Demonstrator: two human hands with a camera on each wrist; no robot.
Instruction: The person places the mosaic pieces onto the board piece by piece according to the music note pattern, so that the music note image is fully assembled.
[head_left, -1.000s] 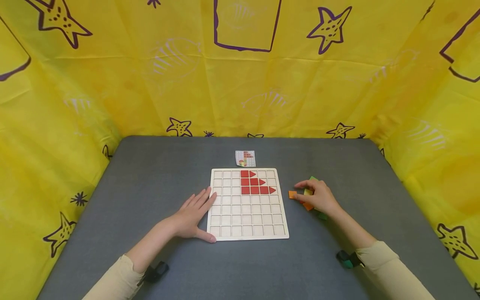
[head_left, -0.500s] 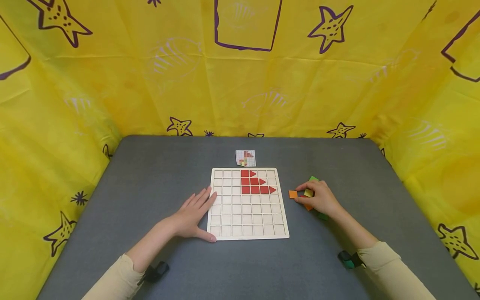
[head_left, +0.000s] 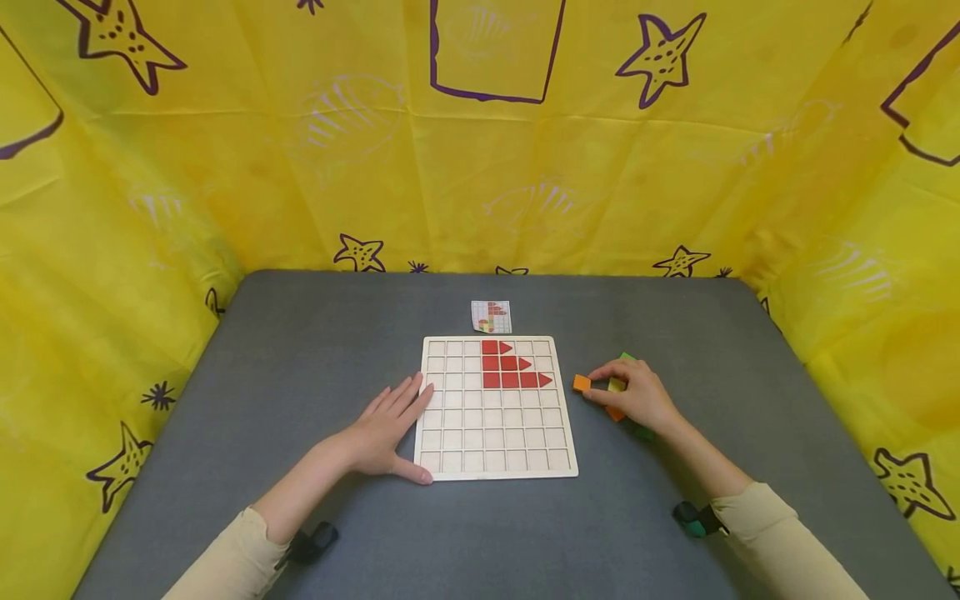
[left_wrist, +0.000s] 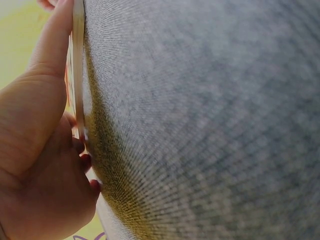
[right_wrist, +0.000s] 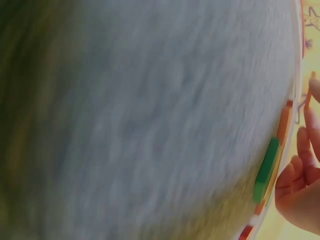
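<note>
My right hand (head_left: 633, 396) pinches a small orange square tile (head_left: 582, 383) between thumb and index finger, to the right of the board. In the right wrist view the orange tile (right_wrist: 309, 97) is seen edge-on at the fingertips. Under and beside this hand lie loose tiles: a yellow one (head_left: 617, 385), an orange one (head_left: 615, 413) and green ones (head_left: 627, 357), partly hidden. My left hand (head_left: 382, 429) rests with spread, straight fingers along the left edge of the pale wooden grid board (head_left: 517, 437), thumb at its near corner. Red squares and triangles (head_left: 510, 364) fill three stepped rows at the board's far side.
A small printed card (head_left: 491, 317) with a coloured grid pattern lies just beyond the board. Everything is on a grey table (head_left: 337, 325), with yellow patterned cloth (head_left: 480, 192) hanging behind it and at both sides.
The orange square tile has gone from lying flat beside my right fingertips to tilted in their pinch, shifted slightly away from me. The left hand and board have stayed still.
</note>
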